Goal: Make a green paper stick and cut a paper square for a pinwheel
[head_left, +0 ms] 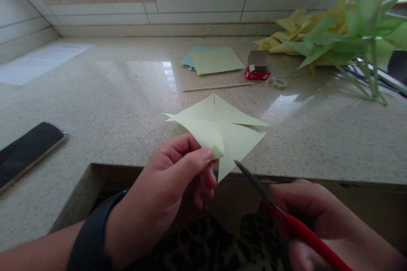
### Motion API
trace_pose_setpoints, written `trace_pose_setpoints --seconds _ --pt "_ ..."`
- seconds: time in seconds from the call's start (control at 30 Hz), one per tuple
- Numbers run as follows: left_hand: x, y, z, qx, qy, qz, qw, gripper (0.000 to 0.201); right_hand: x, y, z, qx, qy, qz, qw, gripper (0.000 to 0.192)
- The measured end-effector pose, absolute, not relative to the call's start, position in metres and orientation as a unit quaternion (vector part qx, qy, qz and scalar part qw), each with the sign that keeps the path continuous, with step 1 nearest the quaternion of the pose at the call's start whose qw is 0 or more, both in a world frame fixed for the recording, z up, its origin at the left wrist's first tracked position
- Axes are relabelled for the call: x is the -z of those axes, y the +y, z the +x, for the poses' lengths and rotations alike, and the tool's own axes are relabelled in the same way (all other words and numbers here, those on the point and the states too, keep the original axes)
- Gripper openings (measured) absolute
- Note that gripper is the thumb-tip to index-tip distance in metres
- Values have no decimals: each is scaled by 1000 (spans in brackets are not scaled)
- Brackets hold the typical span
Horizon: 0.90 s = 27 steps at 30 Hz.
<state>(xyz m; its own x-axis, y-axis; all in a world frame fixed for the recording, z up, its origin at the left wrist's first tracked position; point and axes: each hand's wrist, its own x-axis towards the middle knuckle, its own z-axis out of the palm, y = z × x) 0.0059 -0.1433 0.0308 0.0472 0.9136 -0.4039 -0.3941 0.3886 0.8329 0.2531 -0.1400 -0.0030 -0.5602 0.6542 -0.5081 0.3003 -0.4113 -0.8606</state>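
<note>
Nearest the lens, low at right: right hand [321, 220] wrapped around red-handled scissors [286, 216], fingers curled shut on the handles, dark blades slanting up and left with the tips just beside the lower corner of a pale green folded paper [222, 129]. Whether the blades are parted — cannot tell; seen as one thin dark line.

Low at left: left hand [168, 190], black band [92, 237] on the wrist, thumb and forefinger pressed together on a folded flap of the paper near its lower middle. Paper held up above the front edge of the speckled stone counter [104, 106], pointed corners spreading left, right and down, creases meeting near the pinch. Dark patterned fabric [206, 245] below the hands, in the gap under the counter edge.

Farther back on the counter: a thin pale stick [219, 87] lying flat, a small stack of green and blue paper sheets [213, 59] behind it, an open red box [257, 67] just right of the sheets, a small roll of clear tape [280, 82] near the box. At far right, a heap of green and yellow folded paper shapes [337, 34] — blurred, some on stalks. At left, a dark phone [25, 150] lying flat near the edge, and a white printed sheet [41, 61] well beyond it by the tiled wall.
</note>
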Motion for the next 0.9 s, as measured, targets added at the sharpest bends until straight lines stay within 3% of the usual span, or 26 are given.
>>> trace_pose_setpoints --seconds 0.33,0.57,0.9 --pt "-25 -148 3 -436 504 340 664 24 -16 -127 211 -591 -572 -460 335 38" --pt "-26 -149 4 -401 509 363 669 19 -27 -126 193 -558 -567 -489 358 32" --pt "-27 -153 5 -392 484 380 684 19 -26 -129 186 -633 -515 -422 395 24"
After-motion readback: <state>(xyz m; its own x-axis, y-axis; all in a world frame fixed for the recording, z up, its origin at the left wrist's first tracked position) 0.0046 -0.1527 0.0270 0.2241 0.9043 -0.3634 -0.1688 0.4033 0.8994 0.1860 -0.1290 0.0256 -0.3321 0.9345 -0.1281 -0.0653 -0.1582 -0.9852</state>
